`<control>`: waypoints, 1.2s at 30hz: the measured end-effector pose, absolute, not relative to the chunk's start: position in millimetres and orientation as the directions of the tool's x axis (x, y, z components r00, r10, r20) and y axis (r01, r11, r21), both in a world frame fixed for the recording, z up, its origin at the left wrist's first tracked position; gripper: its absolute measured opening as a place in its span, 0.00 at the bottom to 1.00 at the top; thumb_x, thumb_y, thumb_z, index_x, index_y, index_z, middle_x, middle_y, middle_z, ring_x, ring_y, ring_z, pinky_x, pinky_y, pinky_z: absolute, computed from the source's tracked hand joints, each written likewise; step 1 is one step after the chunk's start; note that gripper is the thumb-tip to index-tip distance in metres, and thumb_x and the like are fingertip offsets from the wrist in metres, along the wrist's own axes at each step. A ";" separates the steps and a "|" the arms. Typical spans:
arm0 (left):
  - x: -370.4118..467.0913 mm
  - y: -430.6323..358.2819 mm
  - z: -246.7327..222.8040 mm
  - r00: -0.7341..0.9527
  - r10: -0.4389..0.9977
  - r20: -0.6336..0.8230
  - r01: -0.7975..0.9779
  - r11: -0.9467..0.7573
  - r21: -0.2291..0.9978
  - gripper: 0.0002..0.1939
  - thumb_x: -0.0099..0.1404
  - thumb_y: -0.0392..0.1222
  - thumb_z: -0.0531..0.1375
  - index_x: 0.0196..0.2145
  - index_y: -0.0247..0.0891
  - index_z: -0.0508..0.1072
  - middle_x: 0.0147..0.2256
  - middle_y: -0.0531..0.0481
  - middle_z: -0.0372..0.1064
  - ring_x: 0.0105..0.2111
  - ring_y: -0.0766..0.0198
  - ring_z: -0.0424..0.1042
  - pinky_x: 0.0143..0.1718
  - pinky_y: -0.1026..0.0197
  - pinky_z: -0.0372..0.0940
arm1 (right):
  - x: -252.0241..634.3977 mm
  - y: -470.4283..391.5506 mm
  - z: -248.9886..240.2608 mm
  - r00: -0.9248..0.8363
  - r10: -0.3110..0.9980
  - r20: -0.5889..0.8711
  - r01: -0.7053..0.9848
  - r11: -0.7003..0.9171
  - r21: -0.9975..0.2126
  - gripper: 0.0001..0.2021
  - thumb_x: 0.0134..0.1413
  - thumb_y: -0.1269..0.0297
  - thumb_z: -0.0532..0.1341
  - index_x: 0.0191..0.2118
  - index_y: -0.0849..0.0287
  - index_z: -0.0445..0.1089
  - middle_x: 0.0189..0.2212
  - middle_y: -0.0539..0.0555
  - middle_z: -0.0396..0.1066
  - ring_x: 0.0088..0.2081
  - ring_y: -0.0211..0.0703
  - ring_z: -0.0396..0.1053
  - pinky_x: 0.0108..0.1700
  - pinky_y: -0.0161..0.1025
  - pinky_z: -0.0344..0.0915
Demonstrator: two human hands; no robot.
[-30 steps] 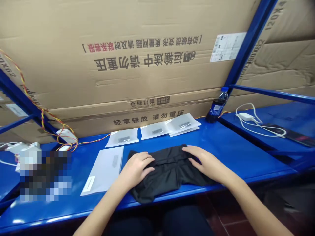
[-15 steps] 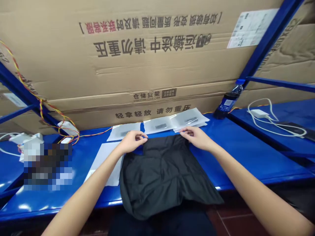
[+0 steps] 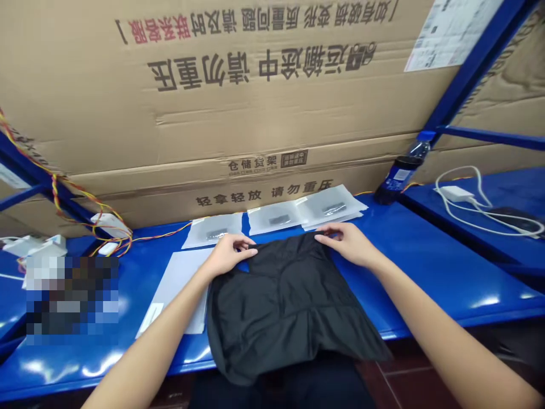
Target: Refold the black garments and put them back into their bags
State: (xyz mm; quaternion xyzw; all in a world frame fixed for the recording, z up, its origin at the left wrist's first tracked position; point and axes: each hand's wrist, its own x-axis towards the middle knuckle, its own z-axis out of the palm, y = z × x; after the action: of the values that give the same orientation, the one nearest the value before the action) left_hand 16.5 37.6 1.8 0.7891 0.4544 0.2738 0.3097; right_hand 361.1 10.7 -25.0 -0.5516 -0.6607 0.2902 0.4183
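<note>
Garment: a black garment [image 3: 285, 301] is being spread flat on the blue shelf [image 3: 426, 272], its far edge lying toward 12 o'clock and its near edge hanging over the shelf's front lip at 6 o'clock.
Left hand: the left hand [image 3: 227, 254] is being kept at the garment's far left corner, about 11 o'clock of the cloth; the fingers are being held narrow, pinched on the fabric edge.
Right hand: the right hand [image 3: 347, 241] is being kept at the far right corner, about 1 o'clock of the cloth; the fingers are being closed lightly on the edge there, thumb under as far as can be told.
Progress: judging by how it is lying, the garment is being treated as opened out and squared at its top edge; wrinkles are showing across the middle and the lower part is drooping off the shelf, so smoothing and any folding are being judged as not yet done.
Bags: a flat white bag [image 3: 179, 284] is lying at 9 o'clock of the garment, partly under its left side; clear packets [image 3: 276, 218] are being kept in a row at 12 o'clock, just beyond the hands.
Surroundings: a cardboard carton [image 3: 255, 113] is standing behind; a dark bottle [image 3: 400, 176] is leaning at 2 o'clock; a white charger [image 3: 457, 194] is lying at 3 o'clock.
</note>
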 end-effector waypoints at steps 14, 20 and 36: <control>7.7 -115.6 16.1 0.669 0.678 0.305 0.640 -0.734 0.230 0.07 0.72 0.43 0.64 0.45 0.42 0.80 0.45 0.45 0.80 0.45 0.53 0.80 0.47 0.52 0.77 | 367.7 -129.1 -27.6 -0.321 0.897 0.305 0.712 0.441 -0.547 0.17 0.68 0.54 0.60 0.57 0.46 0.77 0.65 0.56 0.70 0.70 0.61 0.61 0.66 0.64 0.66; -20.7 -165.9 1.5 0.683 0.527 0.505 0.628 -0.778 -0.037 0.15 0.75 0.48 0.61 0.53 0.39 0.78 0.51 0.40 0.80 0.50 0.48 0.80 0.52 0.51 0.78 | 376.1 -172.9 -60.2 -0.363 0.869 0.336 0.726 0.490 -0.483 0.28 0.63 0.55 0.68 0.67 0.41 0.69 0.66 0.54 0.68 0.69 0.61 0.62 0.65 0.59 0.69; -30.7 -90.6 19.9 0.190 0.878 0.440 0.731 -0.425 0.534 0.14 0.71 0.51 0.60 0.38 0.42 0.82 0.33 0.48 0.81 0.32 0.57 0.79 0.36 0.57 0.76 | 356.5 -109.2 -29.8 0.185 0.918 0.350 0.500 0.219 -0.838 0.20 0.63 0.43 0.62 0.46 0.54 0.78 0.35 0.55 0.80 0.37 0.51 0.78 0.39 0.44 0.76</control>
State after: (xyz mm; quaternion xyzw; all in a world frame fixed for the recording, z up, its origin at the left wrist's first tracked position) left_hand -30.7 -90.6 19.9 0.7644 0.5261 0.3582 0.1027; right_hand 356.5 -109.2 -29.8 -0.5884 -0.6028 0.2107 0.4961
